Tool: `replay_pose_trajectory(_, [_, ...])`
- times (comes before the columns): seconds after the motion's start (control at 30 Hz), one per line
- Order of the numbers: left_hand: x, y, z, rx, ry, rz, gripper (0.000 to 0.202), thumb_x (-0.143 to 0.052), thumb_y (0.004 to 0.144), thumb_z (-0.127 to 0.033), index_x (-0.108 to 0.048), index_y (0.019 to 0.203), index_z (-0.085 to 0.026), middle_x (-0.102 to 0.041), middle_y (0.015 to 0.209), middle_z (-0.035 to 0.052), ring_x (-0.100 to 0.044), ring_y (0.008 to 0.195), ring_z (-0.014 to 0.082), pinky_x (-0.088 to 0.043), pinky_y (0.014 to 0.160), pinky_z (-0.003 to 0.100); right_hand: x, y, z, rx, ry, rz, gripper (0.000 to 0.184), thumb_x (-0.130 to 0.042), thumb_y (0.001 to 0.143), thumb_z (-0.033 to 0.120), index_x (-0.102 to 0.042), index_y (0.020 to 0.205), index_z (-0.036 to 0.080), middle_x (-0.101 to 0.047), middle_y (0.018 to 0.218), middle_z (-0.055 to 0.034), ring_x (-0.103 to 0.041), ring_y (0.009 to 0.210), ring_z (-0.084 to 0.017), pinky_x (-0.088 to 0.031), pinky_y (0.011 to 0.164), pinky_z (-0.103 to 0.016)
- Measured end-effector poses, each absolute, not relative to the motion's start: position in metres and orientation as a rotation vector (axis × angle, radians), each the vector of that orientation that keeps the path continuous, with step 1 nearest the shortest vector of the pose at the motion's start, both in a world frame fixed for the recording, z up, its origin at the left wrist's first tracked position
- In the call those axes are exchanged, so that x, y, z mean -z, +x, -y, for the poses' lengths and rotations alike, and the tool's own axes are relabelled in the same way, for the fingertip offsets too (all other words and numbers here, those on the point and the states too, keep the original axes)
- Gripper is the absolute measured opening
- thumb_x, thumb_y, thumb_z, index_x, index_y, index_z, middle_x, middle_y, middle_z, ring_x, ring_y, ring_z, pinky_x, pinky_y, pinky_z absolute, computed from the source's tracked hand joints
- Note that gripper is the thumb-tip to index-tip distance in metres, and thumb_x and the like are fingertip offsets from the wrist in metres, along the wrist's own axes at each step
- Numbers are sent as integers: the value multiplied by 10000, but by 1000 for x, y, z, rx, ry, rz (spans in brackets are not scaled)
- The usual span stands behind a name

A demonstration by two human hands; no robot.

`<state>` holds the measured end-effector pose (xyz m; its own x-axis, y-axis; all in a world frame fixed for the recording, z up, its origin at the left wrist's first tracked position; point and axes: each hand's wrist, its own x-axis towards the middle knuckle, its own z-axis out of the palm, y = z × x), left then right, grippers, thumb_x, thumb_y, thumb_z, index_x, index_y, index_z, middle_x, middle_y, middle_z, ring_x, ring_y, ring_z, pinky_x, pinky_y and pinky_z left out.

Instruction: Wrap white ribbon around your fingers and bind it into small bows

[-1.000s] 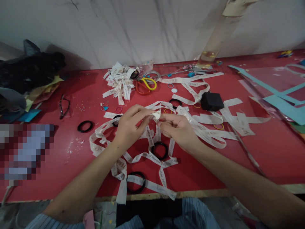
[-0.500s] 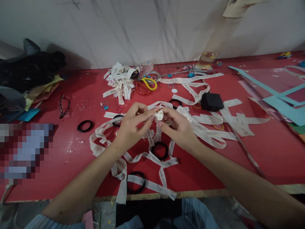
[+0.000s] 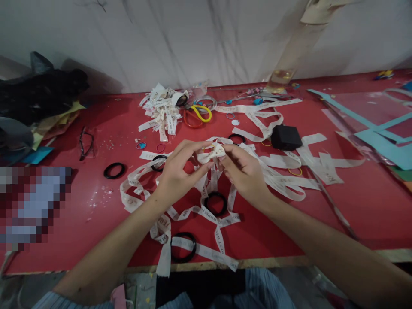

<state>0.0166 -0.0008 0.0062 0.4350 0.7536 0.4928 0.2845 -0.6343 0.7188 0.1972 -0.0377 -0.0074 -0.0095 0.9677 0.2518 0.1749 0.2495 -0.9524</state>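
My left hand and my right hand meet above the middle of the red table. Both pinch a small folded piece of cream printed ribbon between fingertips, shaped like a little bow. Its loose tail hangs down between my hands. Long strips of the same ribbon lie tangled on the table under my wrists, and a black ring sits just below my hands.
More black rings lie left and near the front edge. A pile of cut ribbon pieces, scissors with yellow and red handles, a black box, eyeglasses and blue paper strips surround the work area.
Both hands have lifted slightly and the folded ribbon piece has been spread wider between the fingertips, now looking like a bow. The table items have not moved.
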Motion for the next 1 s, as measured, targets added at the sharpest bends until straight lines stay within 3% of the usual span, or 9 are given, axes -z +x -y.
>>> replay_pose_trajectory(0.17, [-6, 17, 0, -1105, 2084, -813, 329, -717, 843, -234, -667, 1165, -191, -659, 935, 37, -607, 847, 129, -514, 792, 236, 8, 198, 36, -859, -1160, 1510, 165, -552, 974, 334, -675, 1023, 235, -630, 803, 2, -548, 663, -108, -429, 594, -249])
replay_pose_trajectory(0.47, [-4, 16, -3, -1058, 1745, -789, 361, -730, 826, -224, -659, 1178, -193, -675, 1089, 60, -638, 961, 140, -534, 846, 225, 8, 200, 32, -785, -1106, 1427, 115, -587, 959, 315, -681, 960, 248, -644, 966, -20, -634, 864, -138, -499, 670, -265])
replay_pose_trajectory(0.63, [-4, 18, -6, -957, 1687, -752, 333, -738, 815, -223, -663, 1138, -188, -679, 958, 23, -631, 850, 106, -535, 776, 191, 9, 201, 31, -706, -1147, 1469, 113, -603, 949, 316, -689, 928, 246, -647, 999, -29, -632, 933, -157, -517, 721, -287])
replay_pose_trajectory(0.83, [-11, 21, -4, -909, 1464, -794, 187, -723, 832, -261, -676, 986, -167, -693, 862, 6, -631, 735, 76, -513, 699, 164, 7, 202, 29, -643, -1181, 1488, 68, -673, 897, 258, -711, 952, 247, -661, 1028, -35, -634, 864, -151, -512, 625, -262])
replay_pose_trajectory(1.0, [-12, 20, -4, -868, 1405, -844, 196, -797, 757, -239, -659, 874, -164, -669, 741, -24, -601, 657, 62, -460, 626, 148, 4, 202, 31, -530, -1158, 1565, 54, -667, 896, 210, -706, 918, 240, -649, 1020, -35, -633, 934, -159, -528, 775, -304])
